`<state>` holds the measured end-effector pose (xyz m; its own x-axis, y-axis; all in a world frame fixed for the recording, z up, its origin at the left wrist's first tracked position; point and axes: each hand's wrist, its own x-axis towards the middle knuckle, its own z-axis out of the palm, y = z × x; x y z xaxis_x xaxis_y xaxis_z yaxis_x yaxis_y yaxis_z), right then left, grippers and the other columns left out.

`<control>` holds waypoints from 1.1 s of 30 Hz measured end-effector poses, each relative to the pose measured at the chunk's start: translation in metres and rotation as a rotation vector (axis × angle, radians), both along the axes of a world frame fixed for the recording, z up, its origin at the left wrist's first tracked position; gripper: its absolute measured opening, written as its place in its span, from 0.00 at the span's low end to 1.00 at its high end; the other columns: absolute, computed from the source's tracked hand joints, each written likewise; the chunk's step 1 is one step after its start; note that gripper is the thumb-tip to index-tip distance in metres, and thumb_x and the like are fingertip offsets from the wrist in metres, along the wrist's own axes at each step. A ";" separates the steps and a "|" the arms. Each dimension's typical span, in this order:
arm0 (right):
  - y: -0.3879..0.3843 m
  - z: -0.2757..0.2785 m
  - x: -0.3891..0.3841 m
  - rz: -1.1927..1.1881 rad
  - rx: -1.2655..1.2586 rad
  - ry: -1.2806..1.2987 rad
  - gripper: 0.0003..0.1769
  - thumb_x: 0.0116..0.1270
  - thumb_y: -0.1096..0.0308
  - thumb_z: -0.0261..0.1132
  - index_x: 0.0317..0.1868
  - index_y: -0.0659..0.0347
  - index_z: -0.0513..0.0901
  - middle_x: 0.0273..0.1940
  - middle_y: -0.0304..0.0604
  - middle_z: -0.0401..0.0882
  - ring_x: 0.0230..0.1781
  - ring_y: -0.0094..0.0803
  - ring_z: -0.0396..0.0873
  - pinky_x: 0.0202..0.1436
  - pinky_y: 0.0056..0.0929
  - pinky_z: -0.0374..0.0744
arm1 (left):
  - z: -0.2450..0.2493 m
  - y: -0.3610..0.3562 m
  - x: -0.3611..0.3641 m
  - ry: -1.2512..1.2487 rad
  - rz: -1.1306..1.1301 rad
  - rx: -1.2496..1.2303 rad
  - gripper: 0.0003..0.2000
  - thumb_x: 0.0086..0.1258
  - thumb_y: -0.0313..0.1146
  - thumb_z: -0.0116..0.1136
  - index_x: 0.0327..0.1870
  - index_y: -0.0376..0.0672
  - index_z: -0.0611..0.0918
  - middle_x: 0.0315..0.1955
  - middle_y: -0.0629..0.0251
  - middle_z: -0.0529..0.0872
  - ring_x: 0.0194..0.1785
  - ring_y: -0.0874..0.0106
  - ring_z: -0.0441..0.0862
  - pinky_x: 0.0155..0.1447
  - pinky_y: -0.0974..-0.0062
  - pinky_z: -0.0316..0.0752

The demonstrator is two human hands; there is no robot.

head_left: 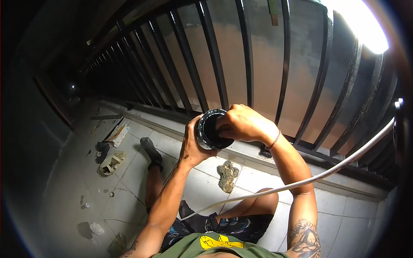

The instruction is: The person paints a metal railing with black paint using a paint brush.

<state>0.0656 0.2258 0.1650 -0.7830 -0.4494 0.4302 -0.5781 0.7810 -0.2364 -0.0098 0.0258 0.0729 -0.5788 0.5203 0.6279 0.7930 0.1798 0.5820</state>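
Observation:
My left hand grips a small round can from behind, tilted so its dark inside faces me. My right hand is closed with its fingers at the can's open mouth; what it holds there is hidden. Both hands are raised in front of a black metal railing. I sit on the tiled floor with one leg stretched toward the railing.
A crumpled dirty rag lies on the tiles below the can. A white cable runs across from the right. Sandals and scraps of litter lie at the left. A bright lamp glares at top right.

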 end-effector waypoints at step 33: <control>0.043 -0.039 0.027 0.013 -1.176 0.216 0.06 0.61 0.78 0.69 0.39 0.70 0.84 0.33 0.42 0.85 0.32 0.23 0.81 0.36 0.20 0.80 | 0.004 0.003 -0.014 -0.096 -0.047 0.151 0.50 0.37 0.34 0.83 0.63 0.38 0.62 0.54 0.55 0.75 0.58 0.62 0.76 0.63 0.66 0.72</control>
<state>0.0922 0.2684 0.1262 -0.6419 0.3008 0.7053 -0.7000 0.1454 -0.6991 -0.0235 0.0289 0.0768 -0.6172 0.4522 0.6439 0.7380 0.0488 0.6731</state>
